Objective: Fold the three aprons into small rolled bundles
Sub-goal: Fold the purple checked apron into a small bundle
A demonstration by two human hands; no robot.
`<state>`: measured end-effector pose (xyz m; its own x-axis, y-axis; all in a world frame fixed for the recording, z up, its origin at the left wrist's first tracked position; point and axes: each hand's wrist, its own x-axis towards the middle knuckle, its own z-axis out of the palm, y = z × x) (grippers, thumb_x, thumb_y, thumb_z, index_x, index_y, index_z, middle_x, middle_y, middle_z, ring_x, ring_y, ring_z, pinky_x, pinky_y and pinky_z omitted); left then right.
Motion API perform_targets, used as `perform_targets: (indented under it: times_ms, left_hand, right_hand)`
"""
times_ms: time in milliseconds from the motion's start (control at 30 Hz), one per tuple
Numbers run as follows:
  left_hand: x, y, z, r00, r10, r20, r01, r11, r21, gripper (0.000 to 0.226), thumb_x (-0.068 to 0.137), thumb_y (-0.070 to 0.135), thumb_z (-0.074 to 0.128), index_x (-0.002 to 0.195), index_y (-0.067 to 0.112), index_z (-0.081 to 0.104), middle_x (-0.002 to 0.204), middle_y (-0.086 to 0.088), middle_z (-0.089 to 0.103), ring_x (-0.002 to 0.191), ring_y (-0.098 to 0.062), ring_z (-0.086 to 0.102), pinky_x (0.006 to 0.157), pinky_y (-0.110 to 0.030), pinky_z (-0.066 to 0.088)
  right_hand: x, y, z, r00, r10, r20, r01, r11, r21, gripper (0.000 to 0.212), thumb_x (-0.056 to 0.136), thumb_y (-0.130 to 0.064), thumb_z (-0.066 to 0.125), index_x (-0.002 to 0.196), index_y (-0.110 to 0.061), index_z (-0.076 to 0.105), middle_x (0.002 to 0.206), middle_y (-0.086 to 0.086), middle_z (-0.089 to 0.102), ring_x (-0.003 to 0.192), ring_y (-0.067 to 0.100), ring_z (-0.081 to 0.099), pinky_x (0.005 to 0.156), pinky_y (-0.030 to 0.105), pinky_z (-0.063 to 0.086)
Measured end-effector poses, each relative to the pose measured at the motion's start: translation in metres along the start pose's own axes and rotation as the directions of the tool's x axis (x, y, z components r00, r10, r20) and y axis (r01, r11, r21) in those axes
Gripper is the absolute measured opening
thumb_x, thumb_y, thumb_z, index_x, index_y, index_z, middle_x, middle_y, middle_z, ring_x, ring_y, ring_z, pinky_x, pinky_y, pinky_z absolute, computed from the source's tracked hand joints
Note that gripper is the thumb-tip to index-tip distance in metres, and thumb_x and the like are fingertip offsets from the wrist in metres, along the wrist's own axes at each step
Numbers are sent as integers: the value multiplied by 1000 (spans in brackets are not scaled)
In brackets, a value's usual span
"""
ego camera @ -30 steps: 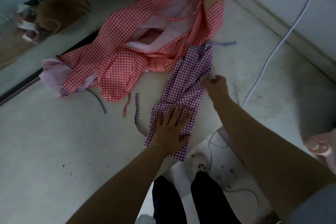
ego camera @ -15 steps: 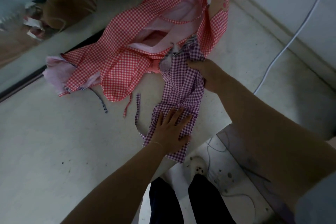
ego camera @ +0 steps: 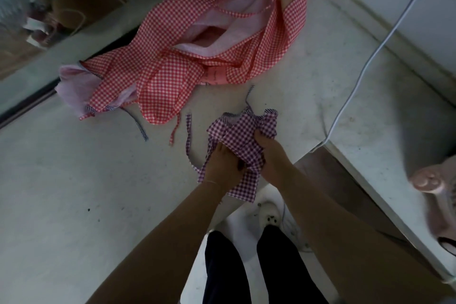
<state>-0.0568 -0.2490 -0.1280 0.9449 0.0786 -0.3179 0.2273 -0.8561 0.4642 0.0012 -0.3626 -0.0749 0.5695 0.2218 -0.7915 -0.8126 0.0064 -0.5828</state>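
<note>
Purple gingham apron (ego camera: 243, 134) bunched near the counter (ego camera: 74, 192) edge, gripped by left hand (ego camera: 223, 168) and right hand (ego camera: 270, 153). Red gingham apron (ego camera: 172, 64) heaped behind it, apart.

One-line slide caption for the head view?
Both hands bunch the purple gingham apron beside the red gingham apron.

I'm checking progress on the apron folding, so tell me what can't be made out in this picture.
- Head view: how far the purple apron is rolled; the left hand and right hand cover its middle.
- Head view: whether the red gingham heap is one apron or two; its folds overlap and the top edge cuts it off.
- Head view: the clutter at upper left is blurred.
</note>
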Motion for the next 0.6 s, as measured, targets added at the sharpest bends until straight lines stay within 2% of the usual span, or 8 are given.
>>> perform_targets:
  times_ms: [67, 167, 267, 400, 434, 501, 534, 601]
  left_hand:
    - [-5, -6, -20, 995, -93, 36, 100, 939, -330, 50, 92, 22, 58, 136, 4, 43, 131, -12, 54, 120, -26, 51, 95, -17, 35]
    - [-12, -27, -48, 987, -137, 80, 153, 682, -715, 91, 72, 13, 79, 141, 5, 20, 120, 6, 47, 108, -8, 51, 82, -5, 41]
    - [-15, -38, -55, 988, -52, 144, 137, 725, -675, 100, 55, 44, 76, 136, 13, 26, 121, 11, 45, 109, -4, 52, 86, -7, 45]
    - [-15, -40, -50, 979, 22, 205, 90, 849, -521, 82, 66, 42, 76, 133, 8, 41, 131, -4, 48, 121, -18, 47, 106, -33, 41]
    - [-16, -39, -52, 976, 37, 216, 76, 869, -489, 84, 66, 47, 72, 133, 6, 43, 134, -9, 48, 122, -21, 47, 107, -38, 39]
    - [-20, -43, -53, 974, 29, 227, 80, 885, -458, 84, 65, 55, 62, 128, 1, 47, 132, -15, 48, 120, -26, 48, 105, -41, 40]
    - [-21, -43, -54, 973, 44, 226, 65, 889, -453, 81, 68, 52, 59, 128, -2, 47, 134, -15, 47, 122, -26, 47, 106, -38, 39]
    - [-25, -40, -59, 962, 40, 270, 73, 915, -397, 69, 80, 34, 58, 137, -1, 40, 142, -10, 39, 131, -23, 39, 110, -23, 32]
  right_hand:
    - [0, 8, -2, 1000, 0, 7, 0, 1000, 8, 44, 98, -29, 46, 130, 2, 49, 133, 26, 51, 122, 41, 50, 95, 44, 45]
    - [-6, 24, 0, 997, -41, 61, 48, 992, -119, 54, 90, -42, 53, 134, -11, 45, 128, 17, 57, 110, 31, 59, 95, 44, 49]
    - [-9, 37, 2, 981, -142, 132, 155, 983, -95, 47, 83, -34, 62, 127, -24, 48, 119, 5, 61, 105, 22, 61, 91, 39, 51]
    - [-11, 51, 10, 943, -315, 105, 332, 909, -252, 35, 87, -28, 66, 119, -26, 52, 118, 2, 59, 109, 22, 58, 90, 32, 49]
    - [-12, 54, 10, 909, -402, 108, 413, 837, -358, 34, 84, -32, 68, 113, -25, 54, 114, 4, 57, 105, 22, 57, 87, 29, 49]
    - [-14, 63, 6, 775, -595, 215, 567, 503, -653, 37, 76, -47, 66, 101, -20, 61, 103, 5, 53, 95, 20, 51, 78, 23, 41]
    - [-15, 67, 3, 716, -633, 295, 584, 312, -749, 48, 72, -53, 61, 101, -15, 64, 101, 6, 53, 94, 21, 48, 78, 24, 37]
    - [-19, 74, -2, 676, -628, 385, 560, 98, -823, 59, 67, -52, 58, 110, -11, 62, 110, 10, 55, 99, 27, 48, 82, 32, 40]
